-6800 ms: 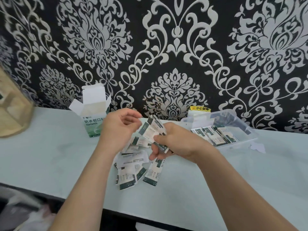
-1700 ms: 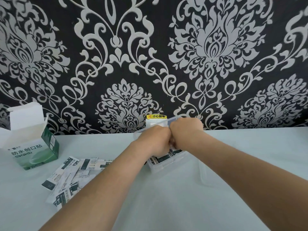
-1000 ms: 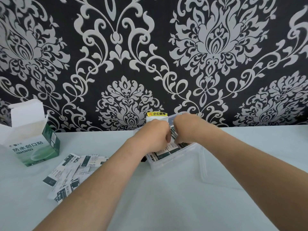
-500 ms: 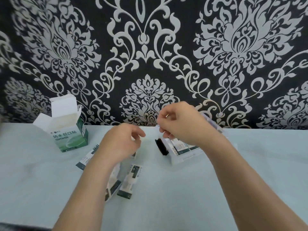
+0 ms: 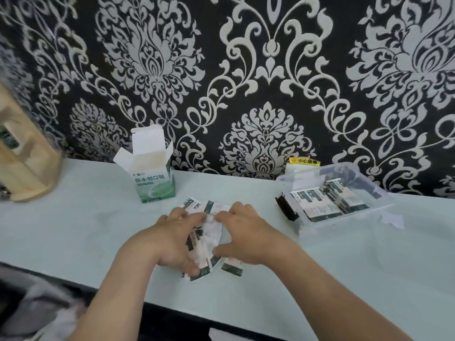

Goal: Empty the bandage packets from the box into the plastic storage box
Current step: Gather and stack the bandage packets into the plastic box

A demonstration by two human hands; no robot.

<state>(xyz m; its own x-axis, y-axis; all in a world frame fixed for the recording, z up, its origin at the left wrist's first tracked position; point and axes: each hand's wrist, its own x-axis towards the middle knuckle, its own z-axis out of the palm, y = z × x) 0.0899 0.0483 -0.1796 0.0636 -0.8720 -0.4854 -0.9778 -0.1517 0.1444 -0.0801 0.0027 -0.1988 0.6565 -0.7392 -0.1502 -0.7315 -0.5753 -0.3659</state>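
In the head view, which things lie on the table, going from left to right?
Wooden stand, open cardboard box, loose bandage packets, plastic storage box, paper scrap.

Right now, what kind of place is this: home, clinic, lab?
Probably a home room, not a clinic: ornate damask wallpaper, a plain pale table set against it, and a wooden stand at the left edge. The bandage packets and clear storage box suggest household sorting.

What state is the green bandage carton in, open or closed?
Open: the green carton stands upright with its white top flaps lifted. Whether any packets remain inside cannot be told.
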